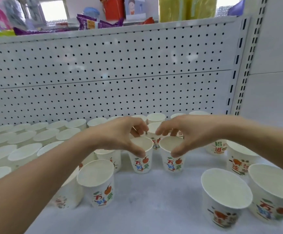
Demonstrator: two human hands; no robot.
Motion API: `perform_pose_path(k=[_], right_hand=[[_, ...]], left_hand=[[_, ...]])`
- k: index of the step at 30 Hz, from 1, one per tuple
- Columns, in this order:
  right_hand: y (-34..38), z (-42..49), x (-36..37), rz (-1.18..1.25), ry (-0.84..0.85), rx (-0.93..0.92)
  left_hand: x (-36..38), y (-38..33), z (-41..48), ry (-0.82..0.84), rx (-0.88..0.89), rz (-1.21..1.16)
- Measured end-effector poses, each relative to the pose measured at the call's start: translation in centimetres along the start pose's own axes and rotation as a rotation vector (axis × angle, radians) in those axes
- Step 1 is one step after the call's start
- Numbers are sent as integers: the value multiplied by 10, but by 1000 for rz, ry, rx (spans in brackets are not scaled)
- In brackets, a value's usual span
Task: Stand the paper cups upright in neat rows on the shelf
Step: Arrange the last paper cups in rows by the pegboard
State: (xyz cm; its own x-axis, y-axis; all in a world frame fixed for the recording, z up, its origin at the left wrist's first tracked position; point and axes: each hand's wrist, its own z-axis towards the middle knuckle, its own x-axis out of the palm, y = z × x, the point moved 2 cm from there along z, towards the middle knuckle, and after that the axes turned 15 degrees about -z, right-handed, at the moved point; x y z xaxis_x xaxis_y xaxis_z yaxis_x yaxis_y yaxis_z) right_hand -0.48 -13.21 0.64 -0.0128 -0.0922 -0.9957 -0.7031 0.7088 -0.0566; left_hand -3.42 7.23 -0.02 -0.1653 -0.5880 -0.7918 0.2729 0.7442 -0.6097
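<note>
Back left corner of shelf (154,208), against the pegboard panel (103,73): packed rows (24,152) of paper cups, all mouth-up, rims touching or nearly so.

Front edge, left of centre: loose cup (96,184), upright, just beside the packed rows and partly hidden by the left forearm.

Left grip (118,137): narrow, pinching the rim of the left cup (141,161), thumb on the near lip, fingers curled over the far lip. Upright, mid-depth at the shelf centre, base apparently on the shelf.

Right grip (193,132): narrow, the same pinch on the right cup (172,162). Upright, just beside the left cup, apart by a slim gap.

Front right corner: front cups (226,198), two, upright, not in line with any row. More cups behind these, near the right edge.

Handling, as judged:
- Treat as very light, empty and thin-walled; expect easy tipping and sliding on the smooth shelf.
- Expect the side wall to dent under a squeeze.
- Take hold at the rolled rim, likely the stiffest part, with a light pinch across the mouth.
- Avoid clamping the printed mid-wall.
- Lower flat onto the base; release straight upward to avoid knocking neighbours.
</note>
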Motion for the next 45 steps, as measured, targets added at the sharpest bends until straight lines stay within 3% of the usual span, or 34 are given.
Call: perform_pose_path(k=[4, 20, 23, 25, 29, 32, 37, 45], right_hand=[[7, 14, 7, 50, -100, -32], [7, 7, 13, 121, -148, 74], [8, -15, 5, 127, -161, 133], [9, -43, -5, 162, -237, 181], [19, -120, -2, 409, -596, 286], [29, -165, 29, 351, -784, 483], [32, -194, 71, 400, -754, 756], [33, -177, 94, 463, -745, 773]], left_hand=[[-8, 11, -8, -30, -23, -37], [-6, 19, -15, -62, -23, 88], [-1, 0, -31, -180, 74, 181], [16, -23, -50, -234, 191, 69], [79, -61, -73, -114, 353, -248], [119, -73, -70, -152, 364, -382], [149, -81, -59, -243, 349, -452], [132, -75, -65, -263, 291, -358]])
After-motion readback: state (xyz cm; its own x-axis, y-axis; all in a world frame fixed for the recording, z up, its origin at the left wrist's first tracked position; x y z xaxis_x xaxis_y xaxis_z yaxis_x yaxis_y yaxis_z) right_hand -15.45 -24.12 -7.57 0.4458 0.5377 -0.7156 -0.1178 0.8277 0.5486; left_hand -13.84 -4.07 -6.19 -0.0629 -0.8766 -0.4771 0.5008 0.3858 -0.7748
